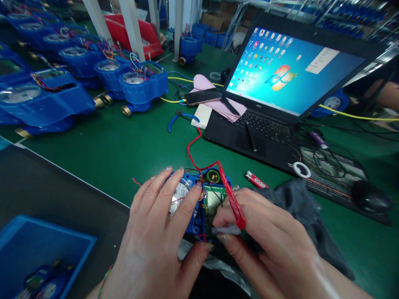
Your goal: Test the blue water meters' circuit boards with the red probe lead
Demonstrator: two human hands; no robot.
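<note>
A blue water meter (195, 220) with its electronics compartment uncovered lies at the table's near edge. My left hand (162, 220) grips it, fingers spread over the round dial (179, 194) and thumb at the near side. Inside the compartment are a green circuit board with a grey display (213, 200), thin coloured wires and a round black part (213, 176). Pinched in my right hand (264, 224) is a small grey wad (227, 229), apparently cloth, at the board's near right corner. A red-wrapped stick (230, 195) on a red cord crosses the board to my right fingers; whether they hold it too is unclear.
An open laptop (293, 79) stands behind, with a mouse (370, 196) to its right. Blue-handled pliers (179, 119), a lighter (256, 180) and a dark cloth (293, 207) lie nearby. Several blue meters (141, 85) line the left; a blue bin (46, 245) sits lower left.
</note>
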